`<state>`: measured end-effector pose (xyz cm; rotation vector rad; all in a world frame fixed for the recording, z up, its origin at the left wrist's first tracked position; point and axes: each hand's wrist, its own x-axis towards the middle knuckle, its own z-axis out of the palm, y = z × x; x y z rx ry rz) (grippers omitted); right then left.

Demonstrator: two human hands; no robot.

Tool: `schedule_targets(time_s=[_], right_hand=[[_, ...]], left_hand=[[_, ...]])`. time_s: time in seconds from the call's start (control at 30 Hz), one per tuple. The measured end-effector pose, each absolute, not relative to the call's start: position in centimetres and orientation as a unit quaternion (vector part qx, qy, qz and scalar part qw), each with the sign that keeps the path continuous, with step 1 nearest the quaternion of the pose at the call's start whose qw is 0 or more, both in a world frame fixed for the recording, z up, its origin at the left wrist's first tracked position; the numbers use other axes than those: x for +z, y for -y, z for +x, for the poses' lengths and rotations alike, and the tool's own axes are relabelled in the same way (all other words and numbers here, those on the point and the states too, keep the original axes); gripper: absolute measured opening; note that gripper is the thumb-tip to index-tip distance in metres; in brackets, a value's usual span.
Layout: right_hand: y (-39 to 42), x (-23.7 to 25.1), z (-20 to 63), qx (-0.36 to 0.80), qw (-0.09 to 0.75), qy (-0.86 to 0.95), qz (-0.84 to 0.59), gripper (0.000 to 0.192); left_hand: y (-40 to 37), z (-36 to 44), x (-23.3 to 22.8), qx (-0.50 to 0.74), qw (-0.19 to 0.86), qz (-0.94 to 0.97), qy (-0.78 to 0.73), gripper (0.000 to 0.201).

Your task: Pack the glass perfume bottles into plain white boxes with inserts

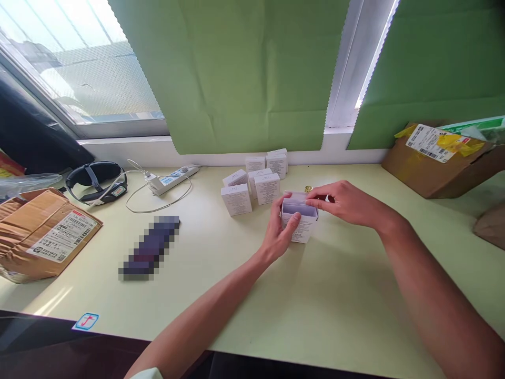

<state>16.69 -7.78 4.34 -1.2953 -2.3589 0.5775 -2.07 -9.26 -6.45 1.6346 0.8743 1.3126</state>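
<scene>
A small white printed carton (303,230) stands upright on the table with its top open. My left hand (278,227) is wrapped round its left side, the thumb across the front face. At the carton's raised top flap (295,196), the closed fingertips of my right hand (335,202) pinch the right edge. What lies deep inside the carton is hidden. Just behind it sits a small gold-coloured round object (308,189), partly covered. Several similar white cartons (267,189) stand closed in a group to the left and behind.
A cardboard parcel (51,231) and a black strapped headset (97,181) lie at the left. Near them are a power strip (169,180) with a white cable and a dark pixelated object (150,248). Another cardboard box (437,163) stands at the back right, beside green blinds (256,79).
</scene>
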Motion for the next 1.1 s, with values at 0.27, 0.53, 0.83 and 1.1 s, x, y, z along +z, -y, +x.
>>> schedule_targets(time_s=[0.27,0.53,0.83,1.1], right_hand=[[7.7,3.9,16.3,0.204,0.192,0.859,-0.428,0.037],[7.5,3.4,16.1,0.200,0.174,0.867,-0.423,0.038],[7.4,2.7,16.2,0.163,0.171,0.847,-0.476,0.033],[7.2,2.9,15.9,0.176,0.169,0.813,-0.529,0.031]], left_hand=[[9.2,-2.3,-6.5,0.519,0.396,0.666,-0.361,0.047],[9.0,-2.5,-7.0,0.509,0.379,0.681,-0.366,0.047],[8.8,-2.3,-7.5,0.525,0.377,0.680,-0.345,0.046],[8.9,-2.4,-7.1,0.519,0.402,0.669,-0.348,0.042]])
